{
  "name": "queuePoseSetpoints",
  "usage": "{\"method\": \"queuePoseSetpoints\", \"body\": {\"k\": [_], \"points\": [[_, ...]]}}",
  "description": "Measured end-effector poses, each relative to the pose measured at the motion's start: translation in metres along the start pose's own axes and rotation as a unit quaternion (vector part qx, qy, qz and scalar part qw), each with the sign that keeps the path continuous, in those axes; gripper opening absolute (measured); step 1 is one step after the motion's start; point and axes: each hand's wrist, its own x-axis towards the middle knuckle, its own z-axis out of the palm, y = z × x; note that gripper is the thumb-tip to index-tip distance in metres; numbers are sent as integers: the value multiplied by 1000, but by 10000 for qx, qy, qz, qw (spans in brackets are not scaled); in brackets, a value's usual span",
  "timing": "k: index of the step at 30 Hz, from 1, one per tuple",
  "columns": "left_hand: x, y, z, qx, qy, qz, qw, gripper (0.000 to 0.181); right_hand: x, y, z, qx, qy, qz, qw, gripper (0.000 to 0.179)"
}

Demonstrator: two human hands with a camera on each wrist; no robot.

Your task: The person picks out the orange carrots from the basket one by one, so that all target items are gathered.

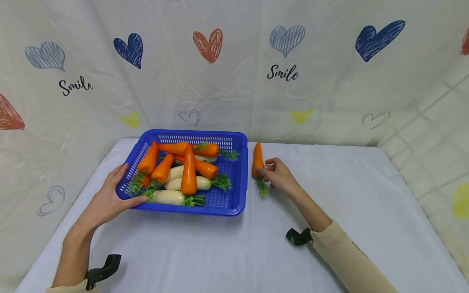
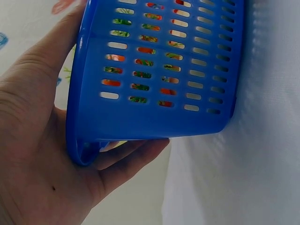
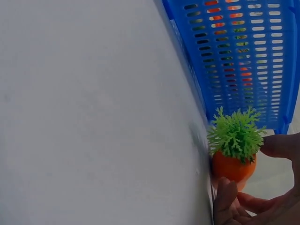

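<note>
A blue plastic basket (image 1: pixel 239 179) stands on the white-covered table, holding several orange carrots (image 1: pixel 189 171) and white radishes (image 1: pixel 168 197) with green tops. My left hand (image 1: pixel 104 199) grips its left side, thumb over the front rim; in the left wrist view the fingers (image 2: pixel 136 164) reach round the basket's outer wall. Just right of the basket, a single carrot (image 1: pixel 258 156) lies on the cloth, tip pointing away and leafy top toward me. My right hand (image 1: pixel 280 176) holds this carrot near its leafy end, with thumb and fingers on opposite sides in the right wrist view.
The white tablecloth (image 1: pixel 340 191) extends right of the basket and in front of it. Behind the table hangs a pale curtain (image 1: pixel 242 85) printed with hearts and "Smile". Black curved mounts (image 1: pixel 298 237) stick out at both wrists.
</note>
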Motion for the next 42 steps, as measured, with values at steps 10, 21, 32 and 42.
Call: {"method": "queuePoseSetpoints", "body": {"k": [10, 21, 32, 42], "points": [[-1, 0, 1, 10, 8, 10, 10000, 123, 4, 4, -7, -309, 261, -286, 9988, 62], [0, 1, 1, 19, 19, 71, 10000, 123, 6, 9, -8, -39, 216, -80, 9997, 63], [0, -1, 1, -15, 20, 15, 10000, 123, 5, 9, -3, 150, 70, -166, 9997, 62], [0, -2, 1, -13, 35, 21, 10000, 123, 5, 9, -3, 160, 19, -291, 9994, 61]]}}
